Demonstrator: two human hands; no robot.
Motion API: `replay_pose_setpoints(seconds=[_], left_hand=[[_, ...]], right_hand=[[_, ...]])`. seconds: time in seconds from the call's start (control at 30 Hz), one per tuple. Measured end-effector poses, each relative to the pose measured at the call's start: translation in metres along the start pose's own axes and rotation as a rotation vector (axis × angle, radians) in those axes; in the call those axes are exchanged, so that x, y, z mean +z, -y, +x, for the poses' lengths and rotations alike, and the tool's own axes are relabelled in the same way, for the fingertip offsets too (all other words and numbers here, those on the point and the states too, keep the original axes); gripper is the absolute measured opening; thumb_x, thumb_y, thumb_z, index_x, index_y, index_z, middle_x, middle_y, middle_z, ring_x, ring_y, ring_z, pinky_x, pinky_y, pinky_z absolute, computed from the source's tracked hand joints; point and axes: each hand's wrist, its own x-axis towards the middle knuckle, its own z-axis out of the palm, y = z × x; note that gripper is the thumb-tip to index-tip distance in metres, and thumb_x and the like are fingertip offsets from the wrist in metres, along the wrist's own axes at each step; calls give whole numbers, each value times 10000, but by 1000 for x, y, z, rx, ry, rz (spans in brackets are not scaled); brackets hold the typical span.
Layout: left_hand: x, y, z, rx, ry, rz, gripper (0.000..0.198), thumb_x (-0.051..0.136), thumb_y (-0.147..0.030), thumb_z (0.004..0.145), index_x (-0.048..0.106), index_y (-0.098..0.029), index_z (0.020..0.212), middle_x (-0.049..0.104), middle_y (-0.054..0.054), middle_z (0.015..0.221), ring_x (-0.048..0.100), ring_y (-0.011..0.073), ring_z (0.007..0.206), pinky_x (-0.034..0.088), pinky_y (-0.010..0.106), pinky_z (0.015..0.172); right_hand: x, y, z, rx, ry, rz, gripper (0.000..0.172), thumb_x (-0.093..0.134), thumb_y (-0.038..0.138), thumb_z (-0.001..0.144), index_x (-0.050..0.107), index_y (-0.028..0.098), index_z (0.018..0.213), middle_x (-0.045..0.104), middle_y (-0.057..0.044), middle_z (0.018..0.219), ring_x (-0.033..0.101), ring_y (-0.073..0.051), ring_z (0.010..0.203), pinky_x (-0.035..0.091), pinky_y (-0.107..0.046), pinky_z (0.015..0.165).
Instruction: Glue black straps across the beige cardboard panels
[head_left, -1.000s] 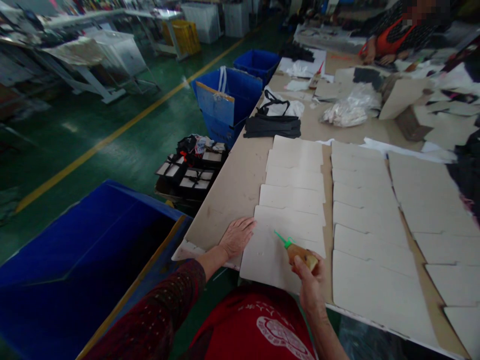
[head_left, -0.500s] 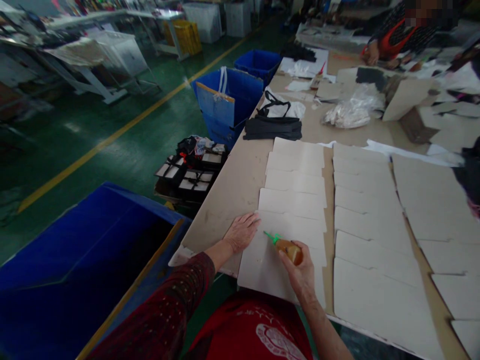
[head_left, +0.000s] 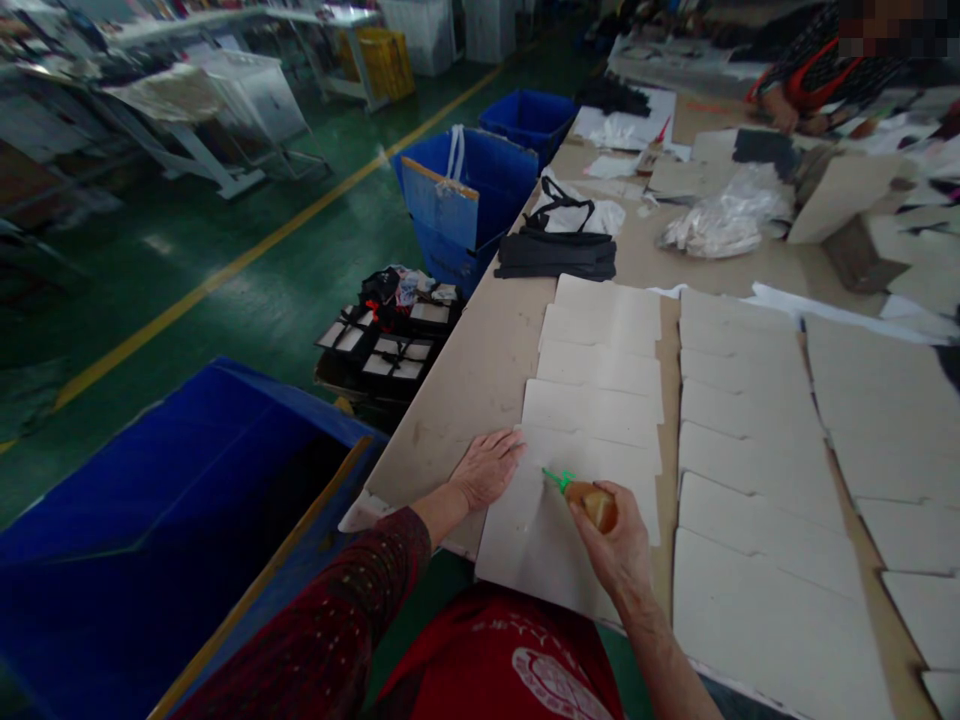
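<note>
My right hand (head_left: 619,540) is closed around a glue bottle (head_left: 592,505), amber in body with a thin green nozzle that points left. The nozzle tip is just over the near cardboard sheets (head_left: 547,550), too close to tell whether it touches. Flat on the left edge of those sheets lies my left hand (head_left: 491,466), fingers stretched out and holding nothing. The sheets overlap like shingles in a column running away from me. A second column (head_left: 765,600) and a third (head_left: 885,420) lie to the right.
Blue bins (head_left: 172,480) stand left of the table (head_left: 442,430), one close by my left arm. A box of black-strapped bundles (head_left: 397,355) sits on the floor. Black fabric pieces (head_left: 555,255) and a clear plastic bag (head_left: 727,215) lie farther back. Another person's hand (head_left: 780,108) is across the table.
My right hand and the bottle have moved slightly to the right over the sheet. The left hand stays in place on the sheet edge. The view has shifted a little.
</note>
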Motion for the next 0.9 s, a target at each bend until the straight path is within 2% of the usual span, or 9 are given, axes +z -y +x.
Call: replay_pose_setpoints(seconds=[0.17,0.33,0.43,0.5,0.6,0.67,0.8,0.9], left_hand=[[1,0,0,-2,-2,-7,429,447,-265,980,472,-275,1408,431,40,1542,356,246,1414,336,456,1118],[0,0,0,-4,10,-3,435,438,-258,982,462,-262,1417,429,33,1545,335,236,1424,329,452,1122],[-1,-1,1,-12,16,5,454,409,-236,987,431,-239,1441,425,38,1550,336,228,1421,327,447,1117],[-2,-2,1,-16,20,9,472,405,-215,981,418,-229,1453,428,40,1549,345,227,1413,323,445,1117],[-3,-2,1,-15,24,8,488,413,-192,967,423,-227,1454,438,40,1542,354,228,1405,320,444,1117],[-4,-1,1,-12,22,0,490,418,-180,961,435,-227,1448,438,41,1541,349,230,1407,319,445,1116],[-3,0,2,-7,17,-21,486,430,-169,952,459,-220,1434,433,50,1544,346,241,1407,314,455,1116],[-2,1,3,-5,13,-22,495,439,-157,942,463,-224,1432,432,48,1545,351,245,1404,322,462,1106]], right_hand=[[-2,2,-2,31,40,-20,453,683,512,776,587,218,1107,635,-67,1072,609,-253,960,496,-412,878],[12,0,-5,102,44,81,485,721,518,738,598,219,1100,654,-66,1061,612,-260,961,496,-433,890],[23,-4,-4,212,-19,264,546,781,517,676,601,225,1101,664,-50,1025,627,-251,922,517,-429,851],[24,-8,-2,319,-99,493,590,815,510,641,580,236,1107,669,-27,991,647,-231,848,541,-405,772],[8,-18,3,434,-225,807,591,852,469,607,554,243,1064,682,-1,955,675,-197,736,546,-344,661],[-14,-26,6,459,-303,880,573,874,432,582,553,240,1016,693,7,934,690,-190,704,540,-313,629],[-59,-44,0,451,-415,817,587,898,396,553,564,241,1010,691,12,905,690,-191,684,530,-300,603],[-75,-56,-10,409,-440,684,597,898,408,559,582,233,1034,666,4,927,667,-194,717,536,-335,631]])
